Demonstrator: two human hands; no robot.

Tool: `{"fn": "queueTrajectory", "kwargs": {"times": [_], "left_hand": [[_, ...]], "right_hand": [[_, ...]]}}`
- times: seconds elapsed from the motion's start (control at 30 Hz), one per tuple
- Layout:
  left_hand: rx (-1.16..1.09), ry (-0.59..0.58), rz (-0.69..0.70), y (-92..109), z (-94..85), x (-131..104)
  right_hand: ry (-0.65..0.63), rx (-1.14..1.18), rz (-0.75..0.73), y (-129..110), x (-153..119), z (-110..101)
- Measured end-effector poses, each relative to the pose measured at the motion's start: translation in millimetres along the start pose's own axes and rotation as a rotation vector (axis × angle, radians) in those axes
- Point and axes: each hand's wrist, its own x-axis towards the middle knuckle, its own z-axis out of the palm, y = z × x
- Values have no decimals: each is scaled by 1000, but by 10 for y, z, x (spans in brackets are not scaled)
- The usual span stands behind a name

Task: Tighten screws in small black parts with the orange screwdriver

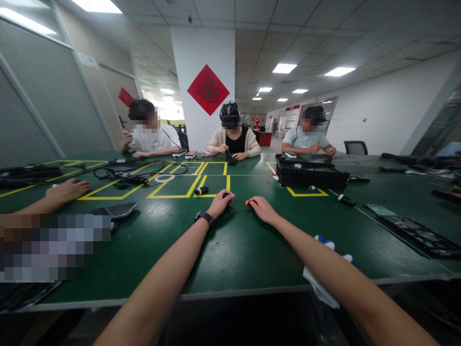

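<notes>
Above the green table, my left hand (218, 205), with a black band on its wrist, is closed around a small black object (225, 195) mostly hidden by the fingers. To its right, my right hand (265, 209) pinches a screwdriver (247, 203) by its handle end, where an orange part shows. The screwdriver's thin shaft points left toward the black object; whether the tip touches it I cannot tell. Just beyond my left hand lies a short black cylinder (201, 191) with a pale end.
A black tray (311, 174) stands beyond my right hand. Farther right lie another screwdriver (346, 200) and a circuit board (389, 211). Cables (133, 168) run across the left side. A neighbour's hand (68, 190) rests at left. White-and-blue cloth (320, 286) hangs at the front edge. Three people sit opposite.
</notes>
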Motion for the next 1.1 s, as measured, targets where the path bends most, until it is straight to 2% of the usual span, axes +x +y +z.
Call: {"fn": "queueTrajectory", "kwargs": {"times": [0.23, 0.43, 0.63, 0.83, 1.1], "left_hand": [[-187, -28, -6, -41, 11, 37], [-196, -1, 50, -40, 14, 63], [-189, 39, 88, 58, 9, 52], [-127, 112, 186, 165, 10, 28], [-112, 50, 166, 92, 7, 59]], "right_hand": [[9, 29, -30, -11, -29, 0], [-16, -13, -38, 10, 2, 5], [-9, -2, -35, -16, -19, -10], [-9, 29, -43, -47, -35, -12], [-16, -23, -50, -27, -26, -4]]}}
